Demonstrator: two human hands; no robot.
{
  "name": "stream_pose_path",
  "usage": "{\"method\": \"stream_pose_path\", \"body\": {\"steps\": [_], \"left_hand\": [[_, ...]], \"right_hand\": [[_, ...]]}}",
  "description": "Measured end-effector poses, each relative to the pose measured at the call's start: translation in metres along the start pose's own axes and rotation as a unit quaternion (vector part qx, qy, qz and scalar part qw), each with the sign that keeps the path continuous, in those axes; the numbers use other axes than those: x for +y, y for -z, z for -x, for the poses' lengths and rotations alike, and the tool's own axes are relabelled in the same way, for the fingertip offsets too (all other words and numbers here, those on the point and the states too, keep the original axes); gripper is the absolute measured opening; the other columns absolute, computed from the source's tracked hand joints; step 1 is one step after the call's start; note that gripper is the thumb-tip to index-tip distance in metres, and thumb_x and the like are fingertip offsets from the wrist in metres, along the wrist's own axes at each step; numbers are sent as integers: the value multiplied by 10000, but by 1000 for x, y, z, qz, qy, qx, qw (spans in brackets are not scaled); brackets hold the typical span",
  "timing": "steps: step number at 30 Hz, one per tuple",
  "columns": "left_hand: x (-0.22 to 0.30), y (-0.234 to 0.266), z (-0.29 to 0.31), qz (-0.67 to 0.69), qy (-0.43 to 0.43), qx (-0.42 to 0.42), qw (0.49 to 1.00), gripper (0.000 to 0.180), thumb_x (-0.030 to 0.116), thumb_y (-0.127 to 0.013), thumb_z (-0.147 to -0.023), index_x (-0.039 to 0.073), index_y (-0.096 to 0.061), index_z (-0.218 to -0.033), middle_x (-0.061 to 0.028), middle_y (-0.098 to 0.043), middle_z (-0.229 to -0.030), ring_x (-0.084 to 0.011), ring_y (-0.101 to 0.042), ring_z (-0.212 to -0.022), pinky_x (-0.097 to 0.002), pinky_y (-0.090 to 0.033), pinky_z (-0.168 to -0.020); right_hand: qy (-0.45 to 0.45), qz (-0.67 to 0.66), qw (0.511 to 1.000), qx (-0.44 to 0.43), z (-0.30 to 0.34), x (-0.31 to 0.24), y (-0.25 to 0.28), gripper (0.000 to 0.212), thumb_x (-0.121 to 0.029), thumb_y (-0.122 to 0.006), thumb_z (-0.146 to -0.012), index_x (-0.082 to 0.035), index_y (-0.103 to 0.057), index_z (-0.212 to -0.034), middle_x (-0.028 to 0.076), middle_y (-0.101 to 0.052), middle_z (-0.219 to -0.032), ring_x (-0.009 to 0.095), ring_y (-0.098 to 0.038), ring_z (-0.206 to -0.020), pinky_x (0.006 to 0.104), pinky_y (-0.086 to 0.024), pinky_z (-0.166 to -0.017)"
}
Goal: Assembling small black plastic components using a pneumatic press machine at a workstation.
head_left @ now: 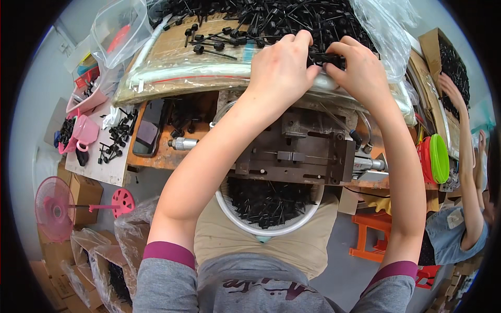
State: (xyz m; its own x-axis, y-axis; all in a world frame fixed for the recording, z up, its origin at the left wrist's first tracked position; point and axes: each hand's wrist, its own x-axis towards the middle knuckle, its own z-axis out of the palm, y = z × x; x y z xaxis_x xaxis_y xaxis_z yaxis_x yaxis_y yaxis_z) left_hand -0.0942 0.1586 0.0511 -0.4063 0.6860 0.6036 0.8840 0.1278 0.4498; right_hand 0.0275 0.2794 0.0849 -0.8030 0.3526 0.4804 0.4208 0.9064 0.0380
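Note:
A large heap of black stemmed parts (271, 21), thin rods with thick knob heads, covers the far raised board. At the heap's near edge my left hand (282, 68) has its fingers curled and its thumb toward the right. Close beside it, my right hand (360, 68) is closed with thumb and fingers round a small bunch of black stemmed parts (334, 61). That bunch spans the gap between both hands, and my left fingertips also close on its left end, partly hidden. Below my forearms sits a dark metal fixture (292, 156) with a small block in its middle.
Between my knees stands a white tub (222, 203) of black parts. A phone (148, 130) lies left of the fixture, near a pink basket (88, 101). A pink fan (55, 208) stands left, an orange stool (365, 235) right. A co-worker's hand (453, 91) reaches into a box.

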Motion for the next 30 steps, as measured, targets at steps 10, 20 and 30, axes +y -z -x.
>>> {"method": "stream_pose_path", "body": {"steps": [10,20,30], "left_hand": [[-19,3,-17,20,-96,-14,995,197,203,-722,-756,84,-729,-912,-106,-702,-932,-279,-688,-877,-383,-548,-799],[-22,43,4,199,-95,0,975,160,89,-735,-806,9,-716,-944,-93,-706,-1123,-130,-712,-870,-270,-561,-797],[10,65,94,184,-193,-12,964,315,-16,-781,-689,10,-701,-992,-121,-697,-1033,-242,-689,-928,-319,-569,-803]], "right_hand": [[-127,-290,948,0,3,44,7,293,-308,-751,-844,-24,-728,-910,78,-689,-815,105,-633,-666,272,-462,-585],[-228,-366,899,-73,10,57,2,311,-343,-773,-831,-39,-718,-866,2,-640,-725,57,-539,-633,215,-395,-573],[-94,-294,951,18,20,45,5,172,-172,-726,-849,-46,-752,-964,44,-709,-779,100,-667,-760,256,-509,-713]]}}
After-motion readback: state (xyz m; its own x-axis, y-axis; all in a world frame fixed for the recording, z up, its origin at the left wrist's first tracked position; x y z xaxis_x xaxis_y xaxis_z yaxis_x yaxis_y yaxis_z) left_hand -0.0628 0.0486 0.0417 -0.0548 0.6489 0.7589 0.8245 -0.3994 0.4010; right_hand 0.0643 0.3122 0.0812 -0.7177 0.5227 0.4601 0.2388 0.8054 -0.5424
